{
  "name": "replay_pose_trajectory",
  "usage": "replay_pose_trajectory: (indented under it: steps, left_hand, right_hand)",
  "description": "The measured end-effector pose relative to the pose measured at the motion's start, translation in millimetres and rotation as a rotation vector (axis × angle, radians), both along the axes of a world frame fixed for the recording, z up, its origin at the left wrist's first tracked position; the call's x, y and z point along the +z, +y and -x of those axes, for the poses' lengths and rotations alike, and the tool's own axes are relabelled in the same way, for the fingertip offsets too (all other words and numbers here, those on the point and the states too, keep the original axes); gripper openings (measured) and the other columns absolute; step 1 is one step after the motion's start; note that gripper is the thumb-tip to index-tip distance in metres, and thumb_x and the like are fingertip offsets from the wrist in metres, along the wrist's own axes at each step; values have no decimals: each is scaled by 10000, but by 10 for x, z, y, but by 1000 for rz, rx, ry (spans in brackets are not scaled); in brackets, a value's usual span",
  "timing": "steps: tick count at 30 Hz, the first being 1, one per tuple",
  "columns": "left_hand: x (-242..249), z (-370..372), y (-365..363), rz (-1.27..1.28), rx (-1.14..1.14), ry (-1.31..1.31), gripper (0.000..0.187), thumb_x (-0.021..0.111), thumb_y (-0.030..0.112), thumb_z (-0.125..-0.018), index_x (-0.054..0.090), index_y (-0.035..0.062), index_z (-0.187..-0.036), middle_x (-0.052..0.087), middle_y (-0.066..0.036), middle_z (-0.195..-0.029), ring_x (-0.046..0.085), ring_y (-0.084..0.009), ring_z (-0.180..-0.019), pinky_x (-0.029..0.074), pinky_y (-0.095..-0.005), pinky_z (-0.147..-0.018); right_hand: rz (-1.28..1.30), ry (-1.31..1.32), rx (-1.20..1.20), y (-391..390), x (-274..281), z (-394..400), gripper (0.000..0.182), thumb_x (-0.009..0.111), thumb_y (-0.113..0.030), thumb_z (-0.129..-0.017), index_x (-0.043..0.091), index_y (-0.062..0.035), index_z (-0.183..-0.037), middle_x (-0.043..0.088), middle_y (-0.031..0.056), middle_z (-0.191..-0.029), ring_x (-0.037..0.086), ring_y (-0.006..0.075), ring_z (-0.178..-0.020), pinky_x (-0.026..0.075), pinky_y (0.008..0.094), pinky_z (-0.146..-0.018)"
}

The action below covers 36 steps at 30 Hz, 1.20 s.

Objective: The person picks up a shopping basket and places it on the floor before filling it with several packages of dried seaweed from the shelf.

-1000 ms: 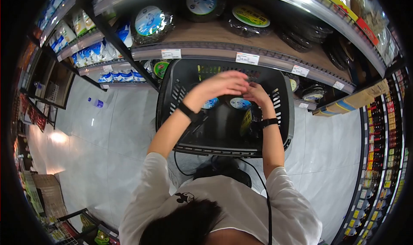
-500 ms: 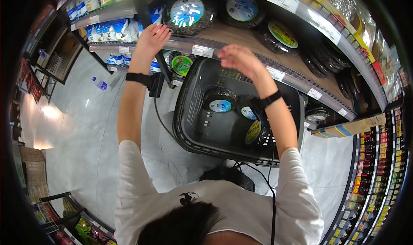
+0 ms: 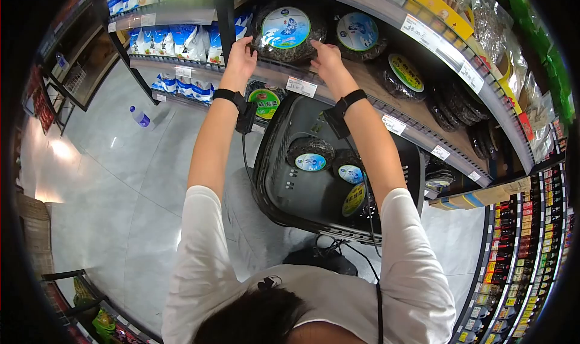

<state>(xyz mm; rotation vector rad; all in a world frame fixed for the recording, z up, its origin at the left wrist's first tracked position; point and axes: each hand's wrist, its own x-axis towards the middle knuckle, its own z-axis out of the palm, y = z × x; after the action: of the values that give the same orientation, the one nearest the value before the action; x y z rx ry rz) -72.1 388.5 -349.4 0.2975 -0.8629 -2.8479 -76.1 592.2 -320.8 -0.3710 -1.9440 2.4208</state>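
Note:
A large round pack of dried seaweed (image 3: 286,31) with a blue label sits at the front of the shelf, between my two hands. My left hand (image 3: 241,60) has its fingers at the pack's left edge. From the other side, the fingers of my right hand (image 3: 329,61) bend against its right edge, partly over the label. Below my right forearm is a dark grey shopping basket (image 3: 275,190). It holds several round packs: one blue-labelled pack (image 3: 311,161), another blue-labelled pack (image 3: 350,173) and a yellow-labelled pack (image 3: 354,199).
More round packs (image 3: 357,33) stand along the same shelf (image 3: 353,72), whose front rail carries price tags. Blue and white bags (image 3: 181,41) fill the left shelves. A bottle (image 3: 140,117) lies on the floor. Shelves of jars and bottles (image 3: 510,247) rise at right.
Both hands have come to the sides of the large seaweed pack. My right hand moved in from above the basket rim. The view has shifted slightly.

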Motion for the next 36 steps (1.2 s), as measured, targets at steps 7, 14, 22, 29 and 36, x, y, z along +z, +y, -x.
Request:
replay_pose_trajectory:
  steps: [7,14,22,29,36]
  left_hand:
    - [-54,80,-6,147,-72,7,432,576,67,-745,439,30,-1154,277,-74,-1359,196,-200,-1286,121,-313,-1064]
    - [81,-72,84,214,-16,191,550,527,-22,-753,339,20,-1269,409,-71,-1222,408,-171,-1110,255,-318,-1008]
    - [219,-607,104,887,67,143,583,648,167,-758,381,-52,-1227,480,-152,-1131,466,-191,-1053,376,-289,-881]
    - [207,-1218,329,957,17,299,405,601,119,-809,381,-2,-1127,472,-123,-1119,516,-171,-959,444,-267,-753]
    - [246,-1716,519,889,-204,244,394,578,120,-841,356,43,-1157,441,-95,-1177,486,-159,-1018,439,-278,-776]
  right_hand:
    - [33,1,82,-62,-14,-41,694,597,-61,-791,150,-117,-1319,295,189,-1276,361,323,-1131,423,533,-848]
    - [162,66,167,-50,15,-146,810,574,-20,-804,-21,-189,-1326,234,185,-1293,314,315,-1170,414,569,-864]
    - [260,171,221,228,-32,-561,687,576,-17,-801,101,-162,-1276,371,133,-1183,458,291,-1032,436,563,-807]
    - [316,212,150,481,-52,-1506,706,598,20,-773,117,-130,-1268,362,102,-1178,468,249,-1028,444,548,-812]
    - [299,166,283,849,110,-2160,586,601,-14,-777,251,-110,-1237,435,101,-1180,454,249,-1088,445,499,-815]
